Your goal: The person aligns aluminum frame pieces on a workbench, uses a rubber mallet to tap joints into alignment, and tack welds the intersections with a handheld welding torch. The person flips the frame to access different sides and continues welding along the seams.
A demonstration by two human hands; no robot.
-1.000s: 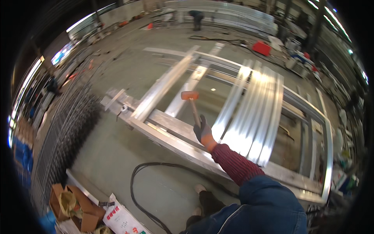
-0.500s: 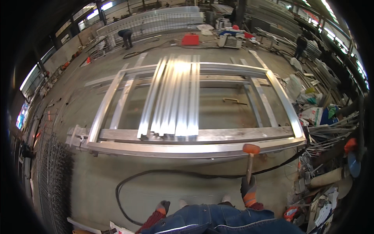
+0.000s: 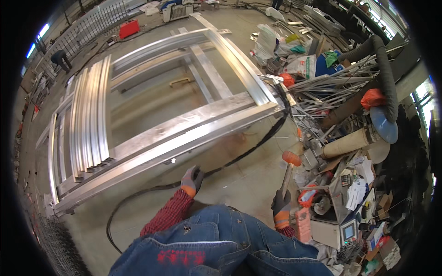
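- The right hand [image 3: 282, 203] grips the orange-headed mallet [image 3: 291, 159] by its handle, leaving the head free and pointing far, to the right of the metal frame [image 3: 184, 139].
- The left hand [image 3: 192, 179], fingers curled, shows nothing in it; whether it is fully closed I cannot tell. It overlaps the black cable [image 3: 159, 187] in view, contact unclear.
- Silver profiles [image 3: 90, 120] lie side by side across the frame's left part, presumably so its rails bear them off the floor [image 3: 230, 191].
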